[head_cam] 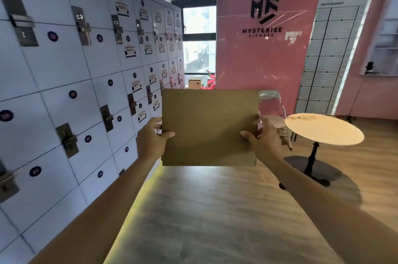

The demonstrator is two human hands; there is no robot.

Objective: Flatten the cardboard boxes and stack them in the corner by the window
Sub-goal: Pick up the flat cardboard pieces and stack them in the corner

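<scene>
Wall of pale grey lockers (75, 74) filling the left of the frame; tall pink printed banner (267, 48) upper right, dark-framed window (199, 37) between them. Wood-look plank floor (215, 209) below. Round pale pedestal table (323, 129) at right. Centre frame, held upright: flat brown cardboard sheet (209, 128), likely light, stiff, best gripped at side edges. Gripping those edges, left hand (150, 140) and right hand (263, 139), thumbs on the near face.

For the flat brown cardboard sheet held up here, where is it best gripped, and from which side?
By its two short side edges, one hand coming in from each side. The flat brown cardboard sheet is thin, wide and upright, so pinching opposite edges keeps it from swinging. The left hand and right hand do this now, thumbs on the near face, the other fingers hidden behind.
</scene>
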